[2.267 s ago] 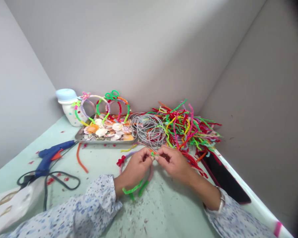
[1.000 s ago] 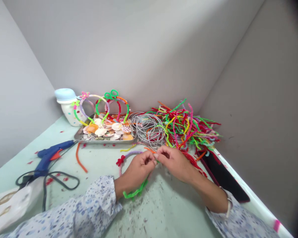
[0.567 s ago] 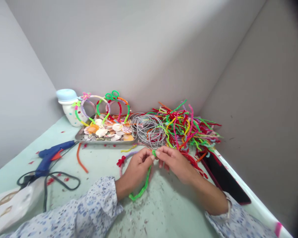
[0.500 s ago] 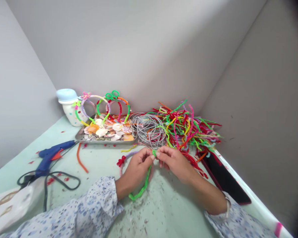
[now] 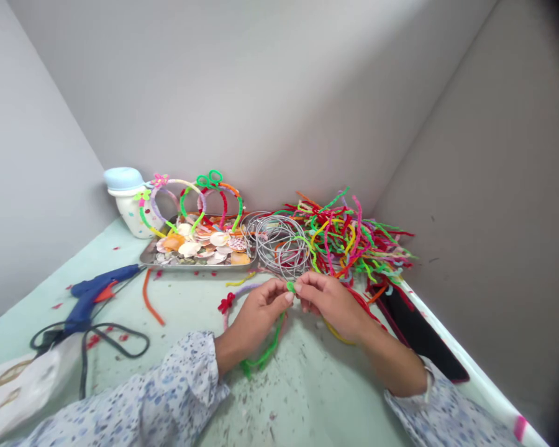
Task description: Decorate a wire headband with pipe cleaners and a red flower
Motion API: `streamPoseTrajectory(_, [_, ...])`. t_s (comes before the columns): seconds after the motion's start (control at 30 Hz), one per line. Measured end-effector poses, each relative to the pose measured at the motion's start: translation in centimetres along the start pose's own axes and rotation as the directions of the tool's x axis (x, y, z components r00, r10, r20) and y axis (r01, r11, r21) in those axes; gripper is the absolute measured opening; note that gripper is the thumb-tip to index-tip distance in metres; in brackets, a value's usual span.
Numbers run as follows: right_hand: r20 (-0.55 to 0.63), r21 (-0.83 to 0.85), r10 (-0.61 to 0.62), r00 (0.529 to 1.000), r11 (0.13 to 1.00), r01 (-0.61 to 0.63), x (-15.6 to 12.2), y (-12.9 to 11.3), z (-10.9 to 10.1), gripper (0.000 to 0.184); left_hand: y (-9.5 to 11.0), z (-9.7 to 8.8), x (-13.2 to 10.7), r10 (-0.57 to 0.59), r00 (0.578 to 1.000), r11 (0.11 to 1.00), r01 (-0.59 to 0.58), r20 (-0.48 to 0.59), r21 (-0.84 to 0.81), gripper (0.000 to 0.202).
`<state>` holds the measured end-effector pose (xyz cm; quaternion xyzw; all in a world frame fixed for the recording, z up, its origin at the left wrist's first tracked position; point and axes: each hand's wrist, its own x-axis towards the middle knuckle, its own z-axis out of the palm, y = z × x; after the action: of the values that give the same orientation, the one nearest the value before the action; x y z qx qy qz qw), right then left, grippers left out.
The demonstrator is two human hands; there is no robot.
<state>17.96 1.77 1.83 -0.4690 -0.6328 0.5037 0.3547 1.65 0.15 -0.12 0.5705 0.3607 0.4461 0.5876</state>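
Note:
A green pipe cleaner [image 5: 271,347] is pinched between both hands, its small curled end showing between the fingertips and a long tail hanging below. My left hand [image 5: 257,315] grips it with thumb and forefinger. From the other side, the closed fingers of my right hand [image 5: 328,303] hold the curled end. Partly behind my left hand lies a pale pink and lilac headband with a red pipe-cleaner flower [image 5: 226,302]. A yellow pipe cleaner [image 5: 338,333] shows under my right wrist.
Behind the hands stand a metal tray [image 5: 195,267] of shells, several wrapped headbands [image 5: 240,202], coiled wire [image 5: 283,245] and a pipe-cleaner pile [image 5: 349,236]. To the left are a blue glue gun [image 5: 86,298] and a white jar [image 5: 135,211]; a black phone-like slab [image 5: 423,335] lies right.
Both hands stay close together on the green pipe cleaner, with slight finger movement. Its hanging tail has swung a little and looks blurred. The yellow pipe cleaner now shows under my right wrist.

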Motion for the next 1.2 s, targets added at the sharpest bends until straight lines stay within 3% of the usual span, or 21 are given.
streamPoseTrajectory(0.23, [-0.042,-0.144,-0.053,0.998,0.989,0.046,0.0,0.0,0.1,0.026,-0.5,-0.2,0.5,-0.019,0.997,0.999,0.017,-0.074,-0.039,0.013])
streamPoseTrajectory(0.3, [-0.028,-0.096,-0.024,0.999,0.995,0.021,0.0,0.3,0.5,0.028,-0.5,-0.5,0.7,0.027,0.988,0.998,-0.034,-0.150,-0.045,0.012])
streamPoseTrajectory(0.43, [0.138,0.092,0.052,0.989,0.994,-0.065,-0.3,0.9,1.6,0.023,-0.5,-0.8,0.9,0.070,0.966,0.996,-0.081,-0.250,-0.035,0.011])
streamPoseTrajectory(0.67, [0.224,0.307,0.118,0.967,0.934,-0.185,-0.5,2.1,3.2,0.022,-0.7,-0.9,0.7,0.017,0.976,0.997,-0.034,-0.215,-0.075,0.014])
streamPoseTrajectory(1.2, [0.274,0.528,0.091,0.957,0.818,-0.228,-0.1,2.4,1.7,0.014,-0.1,-1.4,0.5,0.075,0.973,0.997,-0.073,-0.218,0.016,0.014])
